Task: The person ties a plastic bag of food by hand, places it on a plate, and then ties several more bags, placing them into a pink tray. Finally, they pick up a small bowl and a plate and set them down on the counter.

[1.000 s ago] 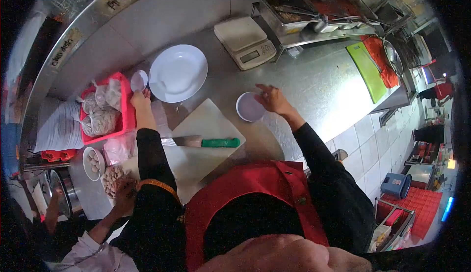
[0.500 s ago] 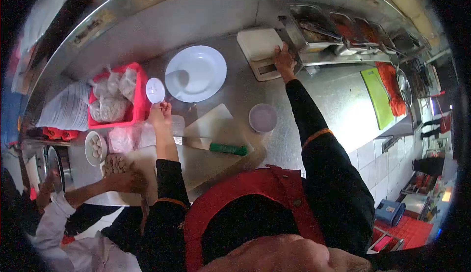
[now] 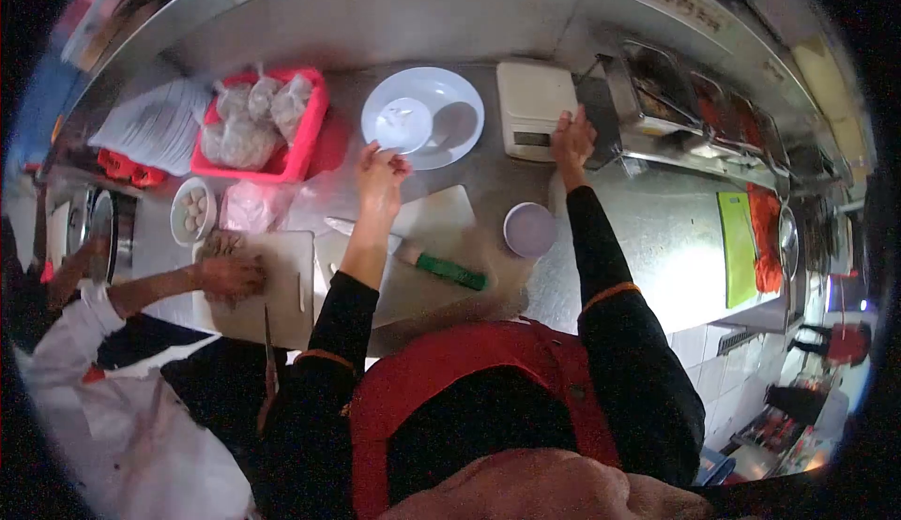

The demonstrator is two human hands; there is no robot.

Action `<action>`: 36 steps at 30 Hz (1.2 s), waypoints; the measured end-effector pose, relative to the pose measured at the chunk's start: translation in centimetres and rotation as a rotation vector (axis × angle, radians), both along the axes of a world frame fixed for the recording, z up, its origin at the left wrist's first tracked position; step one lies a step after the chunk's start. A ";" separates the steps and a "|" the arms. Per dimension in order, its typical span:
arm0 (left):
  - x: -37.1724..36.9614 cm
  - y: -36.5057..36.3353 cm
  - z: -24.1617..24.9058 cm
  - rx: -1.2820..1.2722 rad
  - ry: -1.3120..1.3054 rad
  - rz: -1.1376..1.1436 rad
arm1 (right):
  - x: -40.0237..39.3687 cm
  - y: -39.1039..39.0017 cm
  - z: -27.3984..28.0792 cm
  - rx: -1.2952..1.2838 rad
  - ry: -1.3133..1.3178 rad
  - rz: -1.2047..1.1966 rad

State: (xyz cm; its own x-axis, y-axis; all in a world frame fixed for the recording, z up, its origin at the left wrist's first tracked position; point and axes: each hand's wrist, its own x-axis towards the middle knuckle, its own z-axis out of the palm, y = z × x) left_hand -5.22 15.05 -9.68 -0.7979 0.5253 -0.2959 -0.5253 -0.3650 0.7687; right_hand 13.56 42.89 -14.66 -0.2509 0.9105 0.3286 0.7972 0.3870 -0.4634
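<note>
My left hand [image 3: 383, 182] is closed on the rim of a small white bowl [image 3: 405, 126], which shows a few pale marks inside. The bowl is above the left part of a large white plate [image 3: 460, 145] and casts a shadow there. My right hand [image 3: 573, 141] rests at the right edge of a white kitchen scale [image 3: 537, 98], fingers stretched out against its side near the dark display. Below my left wrist, a green-handled knife [image 3: 450, 270] lies on a white cutting board [image 3: 441, 212]. A pale round bowl [image 3: 529, 230] stands to its right.
A red basket [image 3: 317, 116] holds bagged food, beside stacked plates [image 3: 155, 126]. At the left, a co-worker's hand [image 3: 230, 278] is over brown pieces on another board [image 3: 282, 309]. Metal food trays [image 3: 657, 88] stand back right; a green board [image 3: 738, 248] lies at the right edge.
My left hand has carried the small white bowl from the plate's left side to over the plate. My right hand stays at the scale's edge. The view has turned.
</note>
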 end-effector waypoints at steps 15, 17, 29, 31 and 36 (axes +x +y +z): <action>5.0 -0.2 1.0 -0.146 0.201 -0.080 | -4.5 -15.0 8.3 -0.993 0.698 0.625; 5.3 -1.1 0.8 -0.116 0.217 -0.065 | -5.1 -15.6 7.4 -0.957 0.636 0.803; 5.9 -14.1 0.6 -0.285 0.366 -0.036 | -6.0 -14.2 8.1 -1.006 0.536 0.650; 6.5 -16.6 -0.4 -0.355 0.327 0.044 | -6.1 -14.0 8.0 -1.032 0.539 0.651; 7.3 -20.0 -4.2 -0.347 0.216 0.161 | -5.9 -14.5 8.0 -1.016 0.594 0.695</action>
State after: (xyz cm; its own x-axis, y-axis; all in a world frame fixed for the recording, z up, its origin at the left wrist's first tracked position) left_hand 2.05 -4.93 -13.88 -0.9244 0.2883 -0.2499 -0.2964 -0.1300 0.9462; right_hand 7.68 28.41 -6.62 -0.8086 0.5582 -0.1860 0.1633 -0.0907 -0.9824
